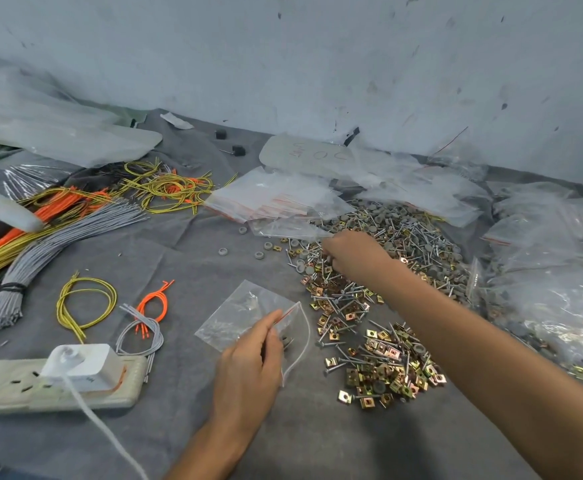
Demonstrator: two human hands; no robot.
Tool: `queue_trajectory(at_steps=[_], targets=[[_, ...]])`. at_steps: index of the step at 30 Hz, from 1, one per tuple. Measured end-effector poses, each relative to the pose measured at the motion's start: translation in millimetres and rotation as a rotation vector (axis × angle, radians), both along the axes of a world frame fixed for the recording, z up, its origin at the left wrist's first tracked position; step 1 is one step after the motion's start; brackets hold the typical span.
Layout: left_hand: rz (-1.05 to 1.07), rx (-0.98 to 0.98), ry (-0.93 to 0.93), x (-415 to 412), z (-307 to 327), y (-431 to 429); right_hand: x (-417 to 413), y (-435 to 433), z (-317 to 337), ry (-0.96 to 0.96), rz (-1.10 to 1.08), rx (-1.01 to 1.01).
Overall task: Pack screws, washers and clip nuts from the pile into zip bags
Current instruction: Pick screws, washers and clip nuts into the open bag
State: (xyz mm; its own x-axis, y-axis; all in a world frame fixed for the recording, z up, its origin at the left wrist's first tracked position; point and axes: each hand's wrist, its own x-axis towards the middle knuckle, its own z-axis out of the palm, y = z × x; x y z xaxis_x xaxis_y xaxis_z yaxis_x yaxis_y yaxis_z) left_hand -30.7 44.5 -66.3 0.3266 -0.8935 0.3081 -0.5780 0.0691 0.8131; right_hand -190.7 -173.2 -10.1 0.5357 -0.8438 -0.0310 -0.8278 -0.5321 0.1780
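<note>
A clear zip bag (245,315) with a red seal line lies on the grey cloth, and my left hand (252,365) pinches its mouth at the right edge. A few small parts show inside the bag. My right hand (352,254) reaches into the pile of screws, grey washers and brass-coloured clip nuts (369,306), fingers curled down among the parts; what they hold is hidden. A smaller heap of clip nuts and screws (387,368) lies nearer to me. Loose grey washers (259,252) sit left of the pile.
A stack of empty zip bags (272,199) lies behind the pile, and filled bags (553,271) are heaped at the right. Bundles of grey, orange and yellow wires (58,230) cover the left. A power strip with a white charger (75,375) sits front left.
</note>
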Motion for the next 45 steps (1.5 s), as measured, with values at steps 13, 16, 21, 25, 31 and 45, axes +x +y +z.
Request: queue_trajectory(at_steps=[13,16,21,25,31,45], targets=[[0.012,0.007,-0.007,1,-3,-1,-38,35,14,-0.582,-0.242,0.085],[0.011,0.0,-0.012,0,-3,-1,-47,79,12,-0.874,-0.277,0.227],[0.012,-0.026,-0.036,0,-6,-2,-38,152,3,-0.985,-0.147,0.451],[-0.001,-0.037,-0.047,-1,-4,0,-9,173,0,-0.723,0.02,0.3],[-0.017,-0.011,-0.091,-1,-3,1,16,171,1,-0.338,0.098,0.099],[0.004,-0.059,-0.114,-1,-5,0,16,184,-12,-0.565,0.075,0.13]])
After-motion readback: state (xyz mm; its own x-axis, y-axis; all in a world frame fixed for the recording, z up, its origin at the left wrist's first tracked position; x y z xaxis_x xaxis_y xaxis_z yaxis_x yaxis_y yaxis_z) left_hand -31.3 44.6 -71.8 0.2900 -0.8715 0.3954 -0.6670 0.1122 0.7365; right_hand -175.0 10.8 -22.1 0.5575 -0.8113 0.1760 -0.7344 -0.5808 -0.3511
